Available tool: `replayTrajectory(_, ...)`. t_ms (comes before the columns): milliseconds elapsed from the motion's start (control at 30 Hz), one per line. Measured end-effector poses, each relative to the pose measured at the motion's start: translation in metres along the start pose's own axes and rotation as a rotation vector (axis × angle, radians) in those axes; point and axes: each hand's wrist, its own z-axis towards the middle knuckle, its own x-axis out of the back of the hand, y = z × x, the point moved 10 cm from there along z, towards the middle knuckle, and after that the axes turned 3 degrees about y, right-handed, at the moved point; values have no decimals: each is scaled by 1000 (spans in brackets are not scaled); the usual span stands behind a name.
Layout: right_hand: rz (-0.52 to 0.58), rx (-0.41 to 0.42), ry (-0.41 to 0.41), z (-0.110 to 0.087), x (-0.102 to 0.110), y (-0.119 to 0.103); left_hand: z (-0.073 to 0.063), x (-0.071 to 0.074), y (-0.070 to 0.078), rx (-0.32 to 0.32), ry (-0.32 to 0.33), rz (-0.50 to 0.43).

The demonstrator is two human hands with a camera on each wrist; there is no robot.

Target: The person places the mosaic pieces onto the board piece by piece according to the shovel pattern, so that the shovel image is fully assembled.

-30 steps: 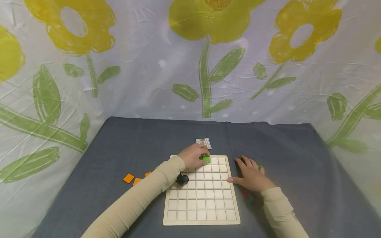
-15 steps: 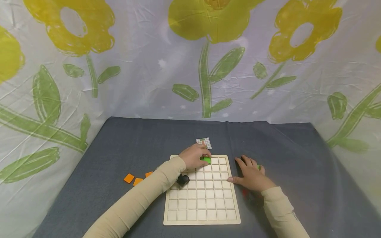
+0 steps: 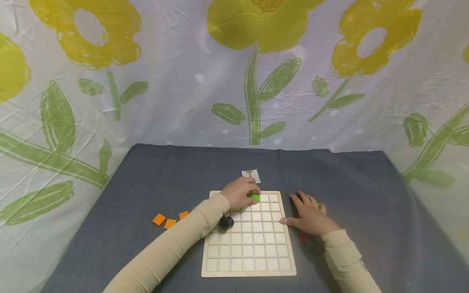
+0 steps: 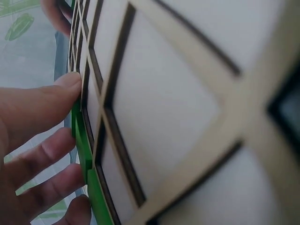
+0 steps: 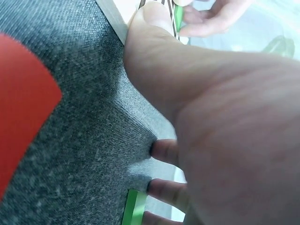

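My left hand (image 3: pixel 239 193) reaches over the far edge of a wooden grid board (image 3: pixel 248 277). Its thumb and fingers pinch a green square tile (image 3: pixel 255 197) in the far row. The left wrist view shows the thumb (image 4: pixel 70 82) on top and another green tile (image 4: pixel 100 199) in line with it. My right hand (image 3: pixel 309 215) rests beside the board's right edge, fingers spread on the cloth and thumb on the rim. Close to its fingers lies a green tile (image 5: pixel 134 206), mostly hidden by the hand in the head view.
Orange tiles (image 3: pixel 158 219) lie left of the board, partly behind the left sleeve. A red piece (image 5: pixel 23 108) sits on the dark cloth near the right wrist. Beyond the board lies a small printed grid card (image 3: pixel 250 175). A flowered curtain (image 3: pixel 176 106) hangs behind.
My left hand has shifted slightly right with the green tile along the far row and is nearly still now. The right hand has stayed in place.
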Motion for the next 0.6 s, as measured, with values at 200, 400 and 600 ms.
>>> replayTrajectory(200, 4, 2, 4, 0, 0, -1, -2, 1, -2, 26, -7, -32)
replayTrajectory(400, 4, 3, 4, 1, 0, -1, -5, 3, -2, 33, -12, -69)
replayTrajectory(600, 8, 2, -4, 1, -2, 0, -12, 8, -4, 41, 0, -81)
